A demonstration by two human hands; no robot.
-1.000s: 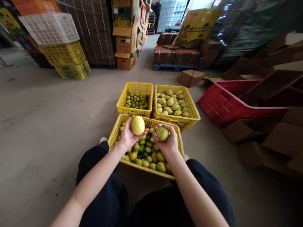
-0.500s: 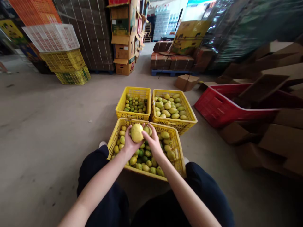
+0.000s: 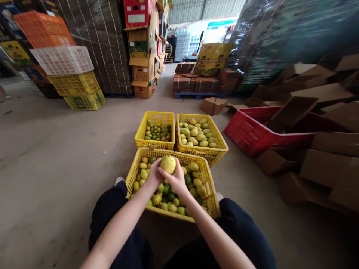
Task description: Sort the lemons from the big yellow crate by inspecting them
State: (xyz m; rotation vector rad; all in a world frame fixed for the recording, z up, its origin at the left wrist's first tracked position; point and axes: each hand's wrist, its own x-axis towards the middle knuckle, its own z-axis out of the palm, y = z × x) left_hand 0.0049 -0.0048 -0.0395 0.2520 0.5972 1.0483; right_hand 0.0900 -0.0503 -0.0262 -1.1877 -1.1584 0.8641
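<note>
A large yellow fruit (image 3: pixel 168 164) is held between both of my hands above the nearest yellow crate (image 3: pixel 131 175), which is full of yellow and green fruits. My left hand (image 3: pixel 155 175) cups it from the left and below. My right hand (image 3: pixel 176 181) wraps around its right side, fingers pressed on it. Just beyond stand two more yellow crates: the far left crate (image 3: pixel 154 142) holds small green fruits, the far right crate (image 3: pixel 221 142) holds bigger yellow ones. My dark trouser legs flank the near crate.
A red crate (image 3: pixel 246 134) lies tilted at the right among flattened cardboard boxes (image 3: pixel 322 164). Stacked yellow, white and orange crates (image 3: pixel 70 78) stand at the far left. Cardboard cartons (image 3: pixel 143 48) and a loaded pallet (image 3: pixel 196 82) stand behind. Bare concrete floor spreads to the left.
My right hand let go of its smaller green fruit and moved left onto the large yellow fruit in my left hand. The view tilted up slightly.
</note>
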